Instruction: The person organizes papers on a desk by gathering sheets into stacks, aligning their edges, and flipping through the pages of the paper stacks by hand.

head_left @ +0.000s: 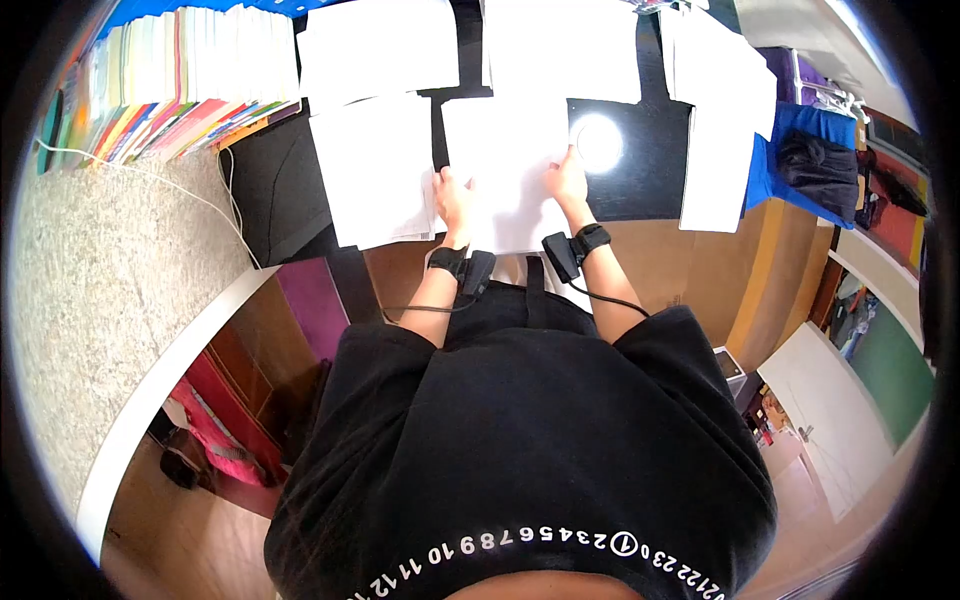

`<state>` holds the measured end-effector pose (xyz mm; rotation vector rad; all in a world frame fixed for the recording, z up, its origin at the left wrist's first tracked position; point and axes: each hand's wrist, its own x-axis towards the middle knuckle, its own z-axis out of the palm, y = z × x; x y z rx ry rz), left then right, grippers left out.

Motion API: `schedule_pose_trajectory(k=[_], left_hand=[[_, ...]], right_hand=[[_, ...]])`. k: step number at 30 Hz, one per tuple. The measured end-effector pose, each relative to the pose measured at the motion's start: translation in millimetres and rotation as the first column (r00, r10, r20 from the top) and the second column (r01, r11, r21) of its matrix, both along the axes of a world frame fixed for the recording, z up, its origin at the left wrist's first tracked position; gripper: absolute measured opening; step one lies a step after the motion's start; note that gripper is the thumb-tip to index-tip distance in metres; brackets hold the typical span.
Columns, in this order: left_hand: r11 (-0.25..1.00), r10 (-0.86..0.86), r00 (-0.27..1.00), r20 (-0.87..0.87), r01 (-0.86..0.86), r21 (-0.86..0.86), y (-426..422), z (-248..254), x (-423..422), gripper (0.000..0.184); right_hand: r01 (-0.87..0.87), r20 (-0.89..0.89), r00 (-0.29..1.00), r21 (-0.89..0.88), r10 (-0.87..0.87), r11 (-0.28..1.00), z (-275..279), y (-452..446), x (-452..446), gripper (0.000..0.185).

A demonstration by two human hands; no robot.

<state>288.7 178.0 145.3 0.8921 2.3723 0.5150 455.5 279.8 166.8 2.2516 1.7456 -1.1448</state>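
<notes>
The left hand (455,205) is pinching the paper (508,150) at its left edge, thumb lying on top and fingers curling at the side. The right hand (568,185) is gripping the right edge likewise; how tightly, I cannot tell. The paper is lying in front of the person, over the desk (640,185), beside another pile (370,170).

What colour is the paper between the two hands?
The paper is white; it shows best in the head view.
</notes>
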Motion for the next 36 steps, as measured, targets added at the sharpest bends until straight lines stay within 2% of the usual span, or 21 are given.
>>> schedule_pose_trajectory(k=[2, 5, 9, 12, 14, 17, 18, 20, 21, 24, 27, 29, 33, 35, 36], left_hand=[[1.0, -0.011, 0.999, -0.036, 0.011, -0.003, 1, 4, 2, 0.046], [1.0, -0.024, 0.996, -0.085, 0.025, 0.003, -1, 8, 5, 0.045], [0.998, -0.023, 0.999, -0.028, 0.022, -0.054, 3, 16, 6, 0.043], [0.996, -0.018, 1.0, -0.025, 0.016, -0.083, 5, 16, 7, 0.043], [0.997, -0.011, 0.999, -0.036, 0.008, -0.073, 8, 18, 10, 0.043], [0.995, 0.101, 0.991, 0.088, -0.099, -0.027, 8, 22, 18, 0.055], [0.989, 0.136, 0.988, 0.071, -0.14, 0.045, 7, 17, 21, 0.06], [0.958, 0.21, 0.977, 0.045, -0.215, 0.191, 3, -2, 26, 0.071], [0.973, 0.171, 0.981, 0.089, -0.182, 0.144, 3, -8, 24, 0.078], [0.986, 0.14, 0.956, 0.257, -0.158, 0.053, 5, -19, 22, 0.075], [0.961, 0.214, 0.901, 0.378, -0.263, 0.083, 5, -42, 19, 0.074], [0.915, 0.276, 0.839, 0.47, -0.379, 0.14, 4, -59, 14, 0.073], [0.911, 0.209, 0.777, 0.594, -0.375, 0.171, -1, -93, -7, 0.07], [0.921, 0.131, 0.737, 0.663, -0.338, 0.194, -3, -117, -24, 0.066], [0.943, 0.161, 0.779, 0.606, -0.302, 0.139, -2, -82, -21, 0.064]], right_hand=[[0.005, 0.006, 1.0, 0.004, -0.005, 1.0, 1, 0, 0, 0.048], [-0.028, 0.061, 0.998, 0.15, 0.019, 0.988, -7, -7, 0, 0.047], [-0.029, 0.083, 0.996, 0.182, 0.014, 0.983, -17, -12, -2, 0.045], [-0.024, 0.1, 0.995, 0.278, -0.004, 0.96, -33, -17, 0, 0.044], [0.037, 0.1, 0.992, 0.319, -0.073, 0.947, -39, -20, 1, 0.043], [0.029, 0.107, 0.991, 0.442, -0.085, 0.896, -53, -23, 2, 0.044], [0.009, 0.116, 0.99, 0.489, -0.075, 0.872, -59, -25, 5, 0.045], [0.032, 0.085, 0.994, 0.38, -0.069, 0.924, -67, -22, 12, 0.045], [0.043, 0.067, 0.995, 0.323, -0.069, 0.946, -63, -21, 12, 0.045], [0.18, -0.202, 0.971, 0.253, -0.131, 0.951, -43, -27, 20, 0.05], [0.312, -0.608, 0.759, 0.025, -0.233, 0.95, -21, -24, 18, 0.062], [0.334, -0.579, 0.762, -0.033, -0.29, 0.942, -25, -24, 19, 0.068], [0.358, -0.585, 0.685, -0.248, -0.434, 0.9, -13, -19, 35, 0.074], [0.44, -0.662, 0.501, -0.36, -0.557, 0.823, 1, -13, 61, 0.067], [0.465, -0.687, 0.398, -0.421, -0.608, 0.779, 6, -13, 78, 0.064]])
